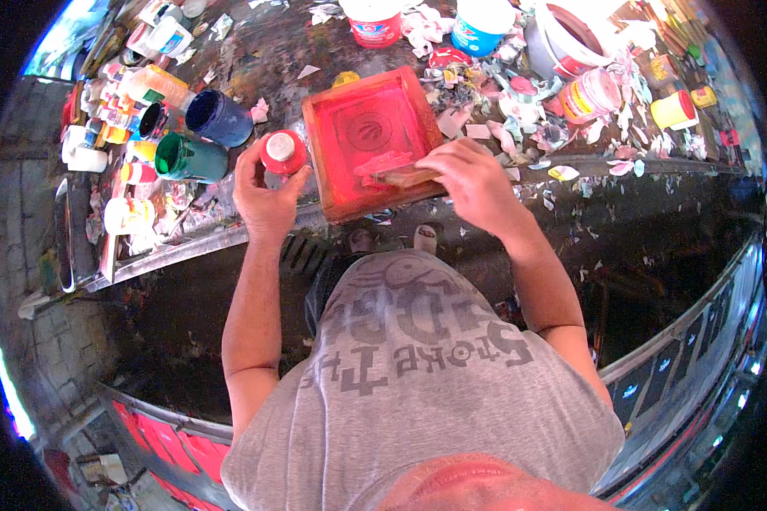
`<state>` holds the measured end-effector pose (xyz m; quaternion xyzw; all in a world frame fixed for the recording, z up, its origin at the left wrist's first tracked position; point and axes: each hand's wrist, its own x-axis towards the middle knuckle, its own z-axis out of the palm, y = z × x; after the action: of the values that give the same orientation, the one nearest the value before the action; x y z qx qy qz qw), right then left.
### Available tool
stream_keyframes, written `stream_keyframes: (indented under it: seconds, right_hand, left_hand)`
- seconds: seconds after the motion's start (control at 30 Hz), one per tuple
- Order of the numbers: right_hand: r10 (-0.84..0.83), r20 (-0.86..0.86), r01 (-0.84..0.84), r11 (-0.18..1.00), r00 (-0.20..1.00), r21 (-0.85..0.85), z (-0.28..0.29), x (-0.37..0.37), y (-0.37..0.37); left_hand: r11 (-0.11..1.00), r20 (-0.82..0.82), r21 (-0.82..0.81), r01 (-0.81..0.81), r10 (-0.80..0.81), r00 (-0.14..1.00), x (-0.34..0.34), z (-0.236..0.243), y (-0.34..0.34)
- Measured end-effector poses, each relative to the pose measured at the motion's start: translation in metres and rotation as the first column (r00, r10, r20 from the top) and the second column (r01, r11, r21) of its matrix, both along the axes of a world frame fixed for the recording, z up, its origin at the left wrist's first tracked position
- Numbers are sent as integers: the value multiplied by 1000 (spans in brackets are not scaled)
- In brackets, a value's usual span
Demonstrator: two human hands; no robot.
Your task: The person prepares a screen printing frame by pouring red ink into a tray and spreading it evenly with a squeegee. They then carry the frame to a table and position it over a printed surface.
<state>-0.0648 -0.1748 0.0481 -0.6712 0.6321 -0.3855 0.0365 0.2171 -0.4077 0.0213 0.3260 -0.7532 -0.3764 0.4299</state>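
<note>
A wooden-edged screen printing frame (314, 162) with red-stained mesh lies on the table before me. On its mesh a dark round design shows, with a smear of thick red ink (382, 164) near its lower right. My right hand (473, 183) is closed on a flat, narrow scraper (403, 177), its blade low over the mesh beside the ink. To the left of the frame, my left hand (267, 198) wraps its fingers and thumb around a red bottle (283, 153) with a white cap. The bottle's lower part is mostly hidden by the hand.
Left of the bottle stand a blue tub (220, 119), a green tub (192, 159) and several small paint bottles. Crumpled rags and scraps (520, 106) cover the right side, around a pink jar (590, 95). Red (373, 30) and blue (479, 32) buckets stand beyond.
</note>
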Motion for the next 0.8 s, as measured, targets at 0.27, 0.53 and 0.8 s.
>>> stream_keyframes:
  seconds: [0.27, 0.53, 0.8]
  right_hand:
    - [-292, 86, 295, 955, 952, -24, 10, 7, -17]
    - [-514, 268, 451, 852, 814, 265, -16, -15, -39]
    - [-633, 143, 568, 756, 761, 324, -24, -8, -46]
  left_hand:
    - [985, -121, 171, -29, 50, 991, 13, 3, 15]
    - [984, -148, 176, -3, 30, 989, 27, 0, 11]
    - [994, 39, -95, 57, -54, 998, 32, 12, -3]
